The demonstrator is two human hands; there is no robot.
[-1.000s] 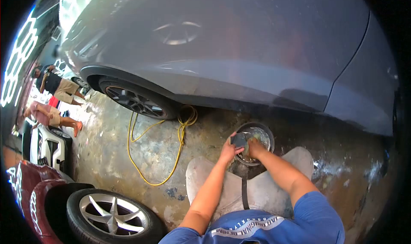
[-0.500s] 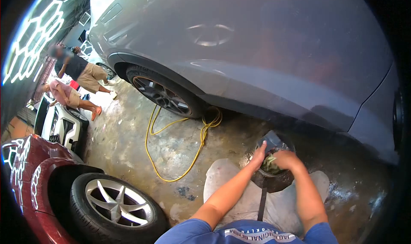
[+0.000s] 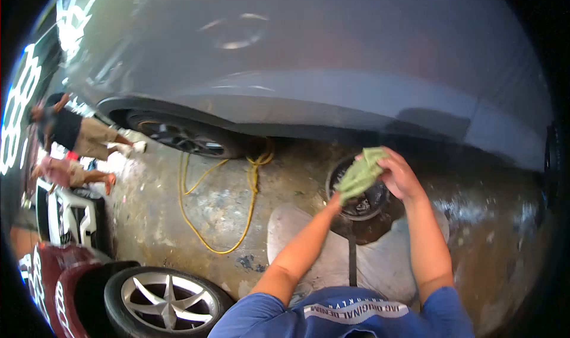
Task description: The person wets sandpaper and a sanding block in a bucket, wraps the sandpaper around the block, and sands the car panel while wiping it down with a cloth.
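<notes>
A light green cloth (image 3: 361, 175) is stretched between my hands above a round dark bucket (image 3: 371, 210) on the wet floor. My right hand (image 3: 399, 170) grips the cloth's upper right end. At its lower left end is my left hand (image 3: 336, 202), mostly covered by the cloth, so its fingers are hard to see. Water or suds show inside the bucket. The grey car's side (image 3: 332, 53) rises just beyond, its lower edge close to the bucket.
A yellow hose (image 3: 252, 201) loops over the floor to the left, near the car's wheel (image 3: 178, 137). At the lower left are a red car (image 3: 56, 278) and its silver-spoked wheel (image 3: 168, 305). Two people (image 3: 89, 136) (image 3: 65, 173) stand at the far left by a white car (image 3: 71, 213).
The green cloth has come up out of the bucket between my hands. The dark flat item that was in my left hand no longer shows. The view has shifted.
</notes>
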